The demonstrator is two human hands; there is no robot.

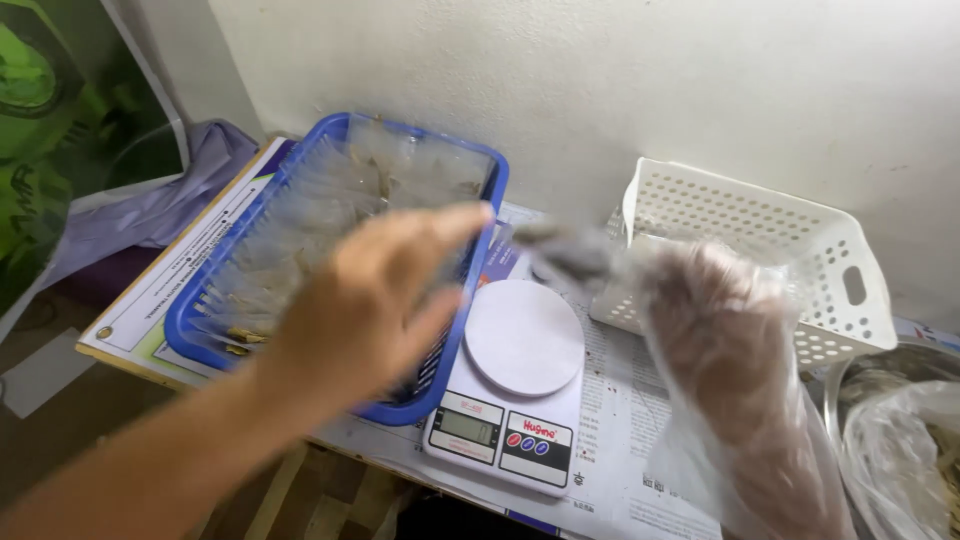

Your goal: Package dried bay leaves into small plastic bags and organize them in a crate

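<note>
Left hand: the bare left hand (375, 300) hangs over the blue basket (478, 165), fingers spread and loose, gripping nothing; it is blurred.
Right hand: the right hand (725, 345) wears a thin clear plastic glove and is raised over the table's right side, beside the white basket. Its fingertips pinch a small dark, blurred piece (565, 250); I cannot tell what the piece is.
Dark piece: held in the air above the far edge of the kitchen scale, between the two baskets.
Blue basket: sits at the table's left end against the wall, filled with rows of small clear packets (300, 215).
Kitchen scale: a white digital kitchen scale (520, 375) with a bare round platform (524, 336) stands near the table's front edge, touching the blue basket's right side.
White basket: a white perforated basket (780, 225) stands at the back right, against the wall.
Table cover: printed paper sheets (610, 440) lie under the scale.
Right corner: a clear plastic bag (900, 460) shows at the table's right edge.
</note>
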